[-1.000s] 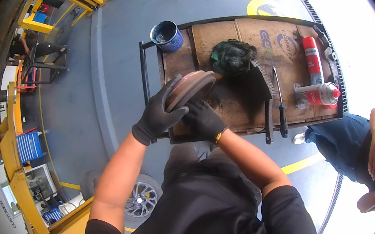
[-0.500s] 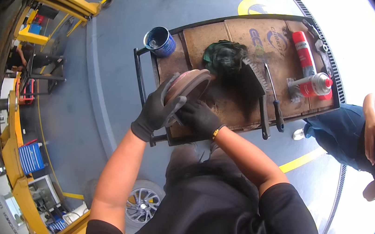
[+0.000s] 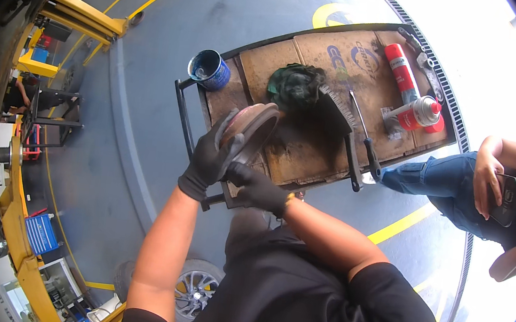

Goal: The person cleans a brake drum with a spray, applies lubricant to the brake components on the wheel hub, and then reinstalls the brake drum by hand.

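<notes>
My left hand (image 3: 210, 158), in a dark glove, grips a rusty brown brake drum (image 3: 250, 129) by its near left side, with the drum tilted on edge. My right hand (image 3: 259, 188), also gloved, is closed just below the drum's lower rim, close to the left thumb. Whatever its curled fingers may hold is hidden. Beyond the drum lies a dark green cloth (image 3: 297, 86). To the right of the cloth rest a wire brush (image 3: 350, 153) with a black handle and a screwdriver (image 3: 370, 150).
Cardboard (image 3: 270, 63) covers the black-framed cart. A blue can (image 3: 210, 70) stands at its left corner. Two red spray cans (image 3: 403, 72) and a metal tool (image 3: 429, 69) lie far right. A person (image 3: 493, 183) holding a phone stands at the right. A wheel (image 3: 196, 288) is low left.
My right hand has shifted left and down, from inside the drum's rim to below it. The cart appears slightly further left and lower. The person's phone has come into view.
</notes>
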Demonstrator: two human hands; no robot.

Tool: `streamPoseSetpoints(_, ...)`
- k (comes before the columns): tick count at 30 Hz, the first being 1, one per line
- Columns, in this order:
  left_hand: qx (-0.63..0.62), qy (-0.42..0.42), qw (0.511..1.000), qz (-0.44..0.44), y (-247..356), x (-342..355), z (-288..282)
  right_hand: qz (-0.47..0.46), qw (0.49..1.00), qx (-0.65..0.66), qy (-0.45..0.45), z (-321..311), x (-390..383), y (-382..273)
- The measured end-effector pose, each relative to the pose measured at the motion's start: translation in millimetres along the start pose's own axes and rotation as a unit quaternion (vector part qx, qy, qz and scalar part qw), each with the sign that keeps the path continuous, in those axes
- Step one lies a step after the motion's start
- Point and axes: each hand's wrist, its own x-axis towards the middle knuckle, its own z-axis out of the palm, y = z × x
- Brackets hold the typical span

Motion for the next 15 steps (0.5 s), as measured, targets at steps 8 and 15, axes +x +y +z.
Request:
streamPoseSetpoints(8, -0.053, 0.002, 0.999, -0.01, -8, -7, -2, 0.061, 0.878, -0.473, -0.048, -41, -5, 16)
streamPoseSetpoints(15, -0.054, -0.06, 0.994, -0.073, 22, 4, 12, -0.05, 0.776, -0.628, -0.04, -25, -22, 21)
